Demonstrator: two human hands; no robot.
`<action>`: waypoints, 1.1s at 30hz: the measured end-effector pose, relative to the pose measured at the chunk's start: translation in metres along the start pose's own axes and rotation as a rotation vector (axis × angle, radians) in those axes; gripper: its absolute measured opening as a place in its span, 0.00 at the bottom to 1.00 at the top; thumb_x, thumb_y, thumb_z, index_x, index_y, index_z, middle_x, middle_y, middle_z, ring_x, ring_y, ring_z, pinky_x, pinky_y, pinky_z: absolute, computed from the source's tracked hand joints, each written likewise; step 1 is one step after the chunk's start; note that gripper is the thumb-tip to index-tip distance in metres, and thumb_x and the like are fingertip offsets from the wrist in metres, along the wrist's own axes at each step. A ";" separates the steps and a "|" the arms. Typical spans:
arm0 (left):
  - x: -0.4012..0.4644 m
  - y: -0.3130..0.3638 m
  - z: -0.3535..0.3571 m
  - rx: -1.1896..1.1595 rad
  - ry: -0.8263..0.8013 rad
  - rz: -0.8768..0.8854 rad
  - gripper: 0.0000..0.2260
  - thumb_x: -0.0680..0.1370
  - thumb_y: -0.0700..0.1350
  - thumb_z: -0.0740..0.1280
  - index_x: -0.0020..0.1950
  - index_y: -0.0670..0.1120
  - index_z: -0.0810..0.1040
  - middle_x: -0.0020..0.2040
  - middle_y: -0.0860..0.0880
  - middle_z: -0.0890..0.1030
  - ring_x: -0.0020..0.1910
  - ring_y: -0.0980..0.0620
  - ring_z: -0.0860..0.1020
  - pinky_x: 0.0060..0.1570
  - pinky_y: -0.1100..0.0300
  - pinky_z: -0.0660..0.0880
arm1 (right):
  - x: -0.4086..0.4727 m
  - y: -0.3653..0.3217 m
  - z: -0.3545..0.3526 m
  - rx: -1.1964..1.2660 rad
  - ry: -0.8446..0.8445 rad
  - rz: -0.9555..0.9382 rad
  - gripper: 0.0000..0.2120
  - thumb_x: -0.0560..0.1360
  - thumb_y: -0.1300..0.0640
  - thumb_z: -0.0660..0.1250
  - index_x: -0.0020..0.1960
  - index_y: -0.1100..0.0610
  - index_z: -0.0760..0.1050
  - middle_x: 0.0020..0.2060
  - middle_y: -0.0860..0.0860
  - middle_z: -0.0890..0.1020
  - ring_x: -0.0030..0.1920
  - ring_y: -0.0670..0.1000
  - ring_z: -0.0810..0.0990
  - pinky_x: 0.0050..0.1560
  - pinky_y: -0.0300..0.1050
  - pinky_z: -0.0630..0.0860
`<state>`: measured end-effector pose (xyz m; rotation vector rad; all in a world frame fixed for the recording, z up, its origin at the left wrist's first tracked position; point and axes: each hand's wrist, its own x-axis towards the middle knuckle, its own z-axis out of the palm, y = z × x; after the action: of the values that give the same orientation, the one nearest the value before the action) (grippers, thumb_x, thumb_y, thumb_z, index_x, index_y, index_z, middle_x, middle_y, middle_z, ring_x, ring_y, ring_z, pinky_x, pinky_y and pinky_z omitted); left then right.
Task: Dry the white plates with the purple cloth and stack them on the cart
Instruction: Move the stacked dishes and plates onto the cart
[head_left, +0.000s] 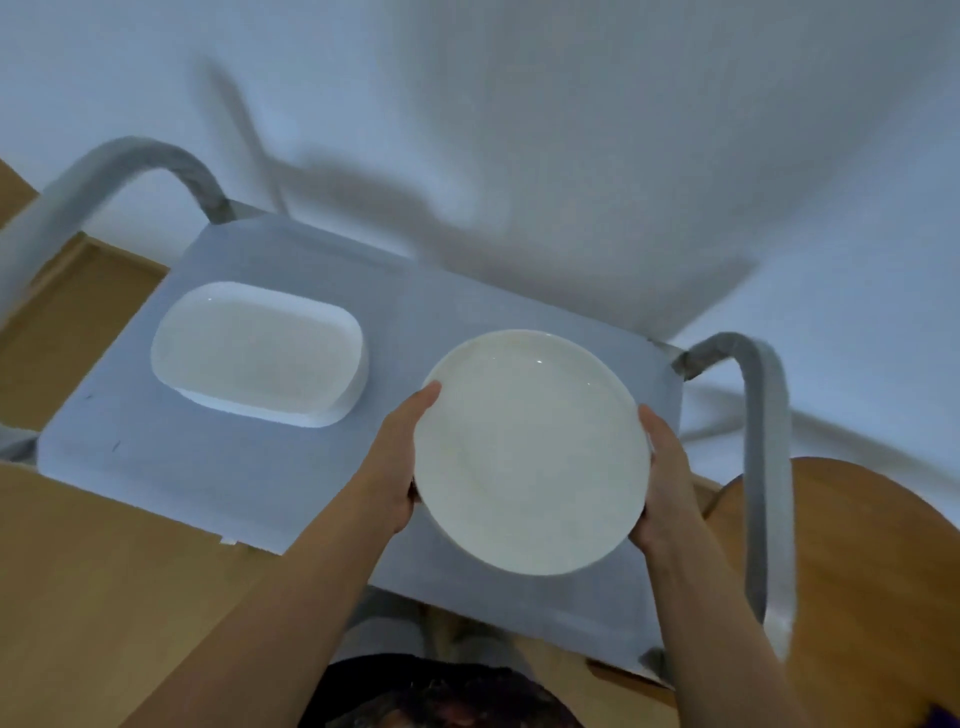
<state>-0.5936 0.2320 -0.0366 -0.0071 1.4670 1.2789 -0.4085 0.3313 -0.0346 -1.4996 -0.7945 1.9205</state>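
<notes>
On the left of the cart's grey top lies a white oblong dish, resting flat and well apart from anything else. If the round plate is meant to be stacked on it, the shapes do not match, and a round plate set on an oblong dish could rock or slide off; I judge that the likeliest trouble if the stack is started there.

The left hand grips the left rim of the round white plate, thumb lying along the edge near the top and the fingers hidden beneath. The forearm comes up from the lower left, wrist fairly straight.

The plate itself is held above the right half of the cart top, tilted slightly, its face up toward the camera. Whether it already touches the cart I cannot tell. If it is damp, a glazed rim held only at two edges could slip, and the drop onto the metal top could chip it.

The right hand clasps the opposite rim, thumb on the upper edge, fingers curled underneath out of sight, the forearm rising from the lower right. Just beyond it stands the cart's right handle; a careless sideways move could knock the plate against that bar.

The purple cloth is not clearly in view.
</notes>
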 end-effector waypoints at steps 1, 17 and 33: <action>0.009 0.006 0.001 0.012 -0.020 -0.003 0.11 0.79 0.56 0.59 0.52 0.54 0.77 0.50 0.49 0.83 0.49 0.47 0.79 0.54 0.48 0.75 | 0.007 -0.001 0.002 0.027 0.028 0.003 0.12 0.80 0.52 0.56 0.40 0.52 0.72 0.27 0.46 0.80 0.31 0.49 0.79 0.38 0.48 0.73; 0.078 0.024 0.002 0.103 -0.155 -0.067 0.11 0.80 0.52 0.58 0.50 0.52 0.78 0.43 0.53 0.84 0.44 0.54 0.81 0.43 0.56 0.76 | 0.057 0.017 0.013 0.137 0.170 0.101 0.17 0.79 0.43 0.55 0.58 0.51 0.76 0.52 0.55 0.82 0.50 0.57 0.80 0.48 0.53 0.76; -0.026 -0.029 -0.029 0.224 -0.032 0.110 0.25 0.80 0.57 0.56 0.74 0.47 0.63 0.72 0.48 0.67 0.72 0.49 0.64 0.69 0.48 0.59 | -0.039 0.056 -0.005 -0.224 0.133 0.017 0.19 0.81 0.47 0.54 0.65 0.56 0.70 0.58 0.50 0.75 0.58 0.52 0.74 0.60 0.52 0.70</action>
<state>-0.5861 0.1844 -0.0444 0.2439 1.5937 1.1899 -0.4003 0.2659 -0.0529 -1.7513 -0.9640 1.7684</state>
